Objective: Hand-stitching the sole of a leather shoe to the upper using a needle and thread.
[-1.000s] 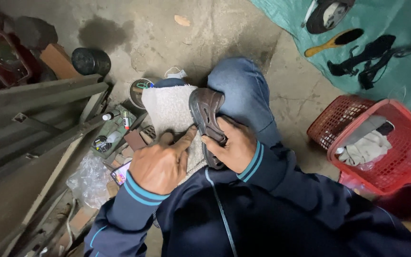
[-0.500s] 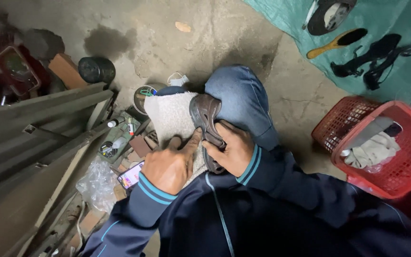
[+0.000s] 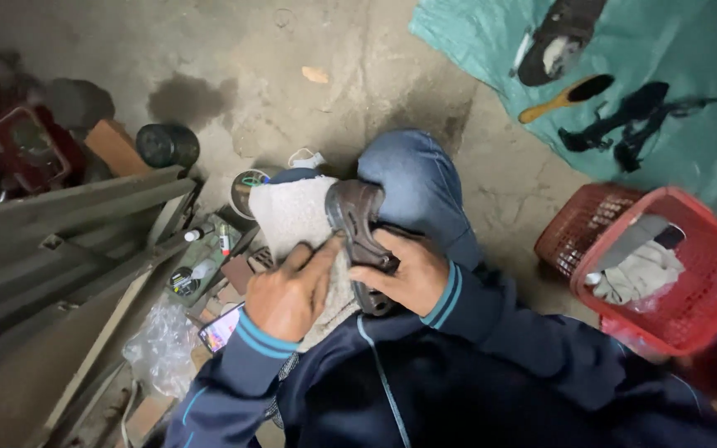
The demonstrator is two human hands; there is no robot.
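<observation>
Seen from the head camera, a person in a dark blue jacket with light blue cuff stripes sits over a rough concrete floor [image 3: 358, 75], working on a dark brown shoe [image 3: 358, 236] held across a raised knee in blue jeans [image 3: 417, 178]. The right hand [image 3: 408, 278] is closed around the shoe's middle, fingers wrapped over its edge, the sole turned toward the left. The left hand [image 3: 288, 294] lies flat on a pale grey towel [image 3: 292, 217] spread over the lap, its index finger stretched out and touching the shoe; it presses rather than clasps anything.

Beside the left arm, a phone [image 3: 219, 329] with a lit screen lies on the floor, next to crumpled clear plastic [image 3: 159, 348]. Small tins and bottles sit in a tray [image 3: 201, 261] just beyond the towel, and a round tin [image 3: 246, 187] stands near the towel's far edge. Grey metal bars [image 3: 60, 241] run along the left side, with a dark cylindrical can [image 3: 166, 145] behind them.

To the right, a red plastic basket [image 3: 690, 290] holds a crumpled pale cloth [image 3: 641, 270]; a second red basket [image 3: 570, 232] sits touching it on the knee side. At the top right, a teal sheet [image 3: 707, 50] carries a wooden-handled brush [image 3: 566, 98], a pair of black heeled sandals [image 3: 632, 120] and another dark shoe [image 3: 562, 37].
</observation>
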